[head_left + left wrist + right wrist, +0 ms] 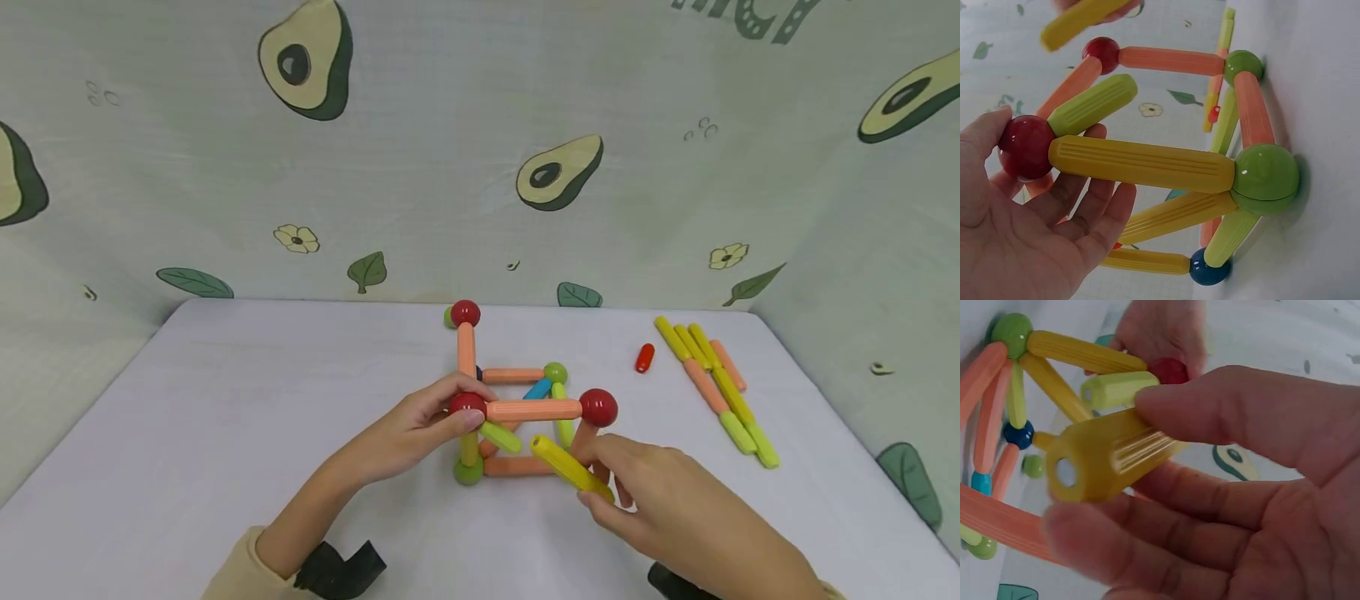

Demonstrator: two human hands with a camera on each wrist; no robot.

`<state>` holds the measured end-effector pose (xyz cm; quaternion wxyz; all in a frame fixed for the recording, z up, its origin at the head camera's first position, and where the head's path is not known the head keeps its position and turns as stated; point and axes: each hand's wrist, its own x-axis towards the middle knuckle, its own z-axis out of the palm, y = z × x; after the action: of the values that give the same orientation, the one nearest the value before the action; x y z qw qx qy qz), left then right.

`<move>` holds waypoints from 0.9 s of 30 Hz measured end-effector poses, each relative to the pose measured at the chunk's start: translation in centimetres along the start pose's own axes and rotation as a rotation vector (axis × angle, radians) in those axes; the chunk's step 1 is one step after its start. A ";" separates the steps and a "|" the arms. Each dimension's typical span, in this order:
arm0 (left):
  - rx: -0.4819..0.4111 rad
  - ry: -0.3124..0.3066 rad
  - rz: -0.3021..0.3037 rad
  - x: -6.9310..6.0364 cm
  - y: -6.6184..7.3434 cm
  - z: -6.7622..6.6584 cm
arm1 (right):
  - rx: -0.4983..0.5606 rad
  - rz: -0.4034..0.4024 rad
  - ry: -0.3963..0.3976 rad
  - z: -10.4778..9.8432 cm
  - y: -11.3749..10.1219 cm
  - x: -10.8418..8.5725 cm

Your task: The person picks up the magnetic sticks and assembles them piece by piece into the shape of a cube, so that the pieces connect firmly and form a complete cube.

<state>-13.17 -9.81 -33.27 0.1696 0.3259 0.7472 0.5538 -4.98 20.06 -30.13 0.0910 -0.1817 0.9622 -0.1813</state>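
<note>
Left hand (420, 425) pinches a red ball (467, 403) on a ball-and-rod frame (534, 410) as the right hand (660, 492) pinches a yellow rod (566, 465).
Bracing that ball while bringing the yellow rod in end-first, slowly, should keep the frame from slipping apart. Ribbed and faceted, the rod shows a pale disc (1065, 472) in its end and points from the right hand toward the left; the frame, mainly salmon, yellow and green, stands on the tabletop (225, 417) between and beyond the hands.
</note>
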 end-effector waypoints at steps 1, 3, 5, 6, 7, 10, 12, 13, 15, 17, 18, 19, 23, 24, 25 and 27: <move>0.001 0.004 0.001 0.0 0.0 0.0 | -0.025 0.014 -0.026 0.4 -0.3 0.4; 0.000 0.007 0.001 -0.1 0.0 0.0 | -0.073 0.048 -0.058 1.1 -0.9 1.0; -0.001 0.008 0.000 -0.1 0.0 -0.1 | -0.099 0.071 -0.059 1.8 -1.2 1.5; -0.003 0.008 -0.001 -0.1 0.0 -0.1 | -0.109 0.063 -0.046 2.1 -1.3 1.7; -0.006 0.006 0.000 -0.1 0.0 -0.1 | -0.112 0.063 -0.030 2.4 -1.3 1.8; -0.013 0.003 0.001 -0.1 0.0 0.0 | -0.101 0.102 -0.006 3.0 -1.7 2.4; -0.014 0.001 0.002 0.0 0.0 0.0 | -0.096 0.141 -0.002 3.2 -1.9 2.8; -0.014 0.001 0.002 0.0 0.0 0.0 | -0.088 0.165 -0.009 3.2 -2.0 3.0; -0.011 0.003 0.002 0.0 0.1 0.0 | -0.077 0.178 -0.012 3.3 -2.2 3.1; -0.009 0.003 -0.001 0.0 0.2 0.0 | -0.072 0.159 -0.007 3.5 -2.1 3.1; -0.008 0.003 -0.003 0.0 0.2 0.0 | -0.068 0.150 -0.009 3.6 -2.1 3.1; -0.009 0.003 -0.002 0.0 0.2 0.0 | -0.070 0.135 -0.007 3.7 -2.0 3.0; -0.013 0.002 -0.002 0.0 0.2 0.0 | -0.119 0.073 -0.009 3.6 -1.8 2.8; -0.013 0.002 -0.001 -0.1 0.2 -0.1 | -0.135 0.053 -0.006 3.5 -1.7 2.7; -0.014 0.002 -0.001 -0.1 0.2 -0.1 | -0.150 0.031 -0.002 3.5 -1.7 2.7; -0.014 0.001 -0.001 -0.1 0.2 -0.1 | -0.156 0.004 0.003 3.4 -1.7 2.7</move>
<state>-13.10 -9.89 -33.09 0.1718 0.3241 0.7436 0.5590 -6.10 16.53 -32.87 0.0753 -0.1861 0.9739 -0.1058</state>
